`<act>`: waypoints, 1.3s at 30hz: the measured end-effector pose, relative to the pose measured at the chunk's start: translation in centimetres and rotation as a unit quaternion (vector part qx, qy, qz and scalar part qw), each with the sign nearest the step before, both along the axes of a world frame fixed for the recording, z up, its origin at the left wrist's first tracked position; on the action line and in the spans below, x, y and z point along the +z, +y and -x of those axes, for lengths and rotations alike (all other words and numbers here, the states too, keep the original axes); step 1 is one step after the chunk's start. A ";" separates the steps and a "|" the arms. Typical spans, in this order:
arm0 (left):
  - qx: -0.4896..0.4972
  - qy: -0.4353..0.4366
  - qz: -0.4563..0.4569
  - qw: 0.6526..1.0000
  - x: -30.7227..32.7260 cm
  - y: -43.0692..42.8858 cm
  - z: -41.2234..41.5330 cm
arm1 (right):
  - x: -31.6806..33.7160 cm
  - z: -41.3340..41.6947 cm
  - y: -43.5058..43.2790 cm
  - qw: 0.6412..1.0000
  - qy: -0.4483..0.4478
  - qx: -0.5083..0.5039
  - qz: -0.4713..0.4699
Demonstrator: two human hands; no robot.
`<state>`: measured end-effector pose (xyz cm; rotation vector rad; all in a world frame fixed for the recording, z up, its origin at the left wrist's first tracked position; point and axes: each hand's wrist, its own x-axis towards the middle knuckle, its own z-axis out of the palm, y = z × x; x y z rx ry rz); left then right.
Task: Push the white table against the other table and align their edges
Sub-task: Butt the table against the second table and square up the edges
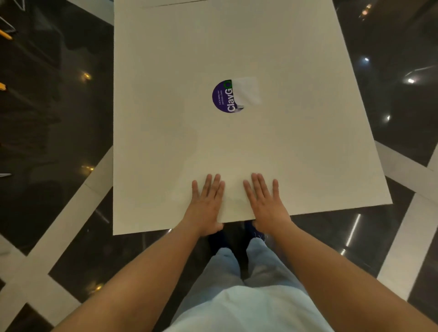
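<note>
Both palms flat on the white bench, push in progress.

Your left hand (pixel 207 206) and right hand (pixel 265 203) lie open, fingers spread, pressing on the near edge of the white bench (pixel 166 147), thumbs hooked under the rim, gripping nothing else. At the far end a thin seam shows where the other bench (pixel 237 2) begins; they look nearly met, but you've edge alignment left to check.

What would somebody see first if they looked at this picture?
Probably the big white table filling the middle, with a round purple sticker near its centre, half covered by a pale patch. Next, the left hand and right hand, lying flat side by side at the near edge, thumbs hooked under it. All around is shiny dark floor.
</note>
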<state>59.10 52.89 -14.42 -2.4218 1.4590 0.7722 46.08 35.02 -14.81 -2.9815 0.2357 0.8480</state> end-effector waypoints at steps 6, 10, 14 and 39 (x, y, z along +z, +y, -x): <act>-0.027 0.023 0.009 0.999 1.2 -0.9 1.8 | 2.5 5.6 -0.6 0.997 0.038 -0.067 -0.014; -0.035 0.033 0.015 0.999 1.9 -1.4 4.2 | 3.6 9.6 -2.9 0.994 0.038 -0.100 -0.022; -0.005 0.043 0.021 0.999 2.9 -4.3 6.3 | 4.0 11.6 -7.1 0.992 0.023 -0.125 -0.022; 0.325 0.059 0.059 0.942 3.0 -39.8 18.3 | 6.6 15.6 -39.6 0.998 0.026 -0.021 -0.061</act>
